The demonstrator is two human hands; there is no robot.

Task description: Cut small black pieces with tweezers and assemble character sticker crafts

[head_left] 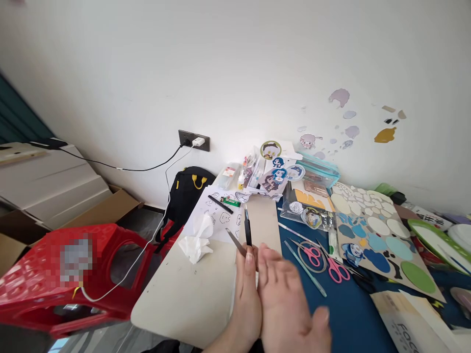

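- Between fingers of left hand (247,289): slim black tool (248,231), silver pointed piece (235,241).
- Just right, touching: right hand (285,299); grip cannot be determined.
- Left of fingers: crumpled tissue (195,247) on bench (176,296).

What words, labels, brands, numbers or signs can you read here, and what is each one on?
"FOC": on the pale paper packet, lower right; any further letters are not in view.
Dark characters on the white label at the right: too blurred to quote.
Marks on the small green packet: too small to read.
Red-and-white label near the wall: too small to read.
No number is legible.
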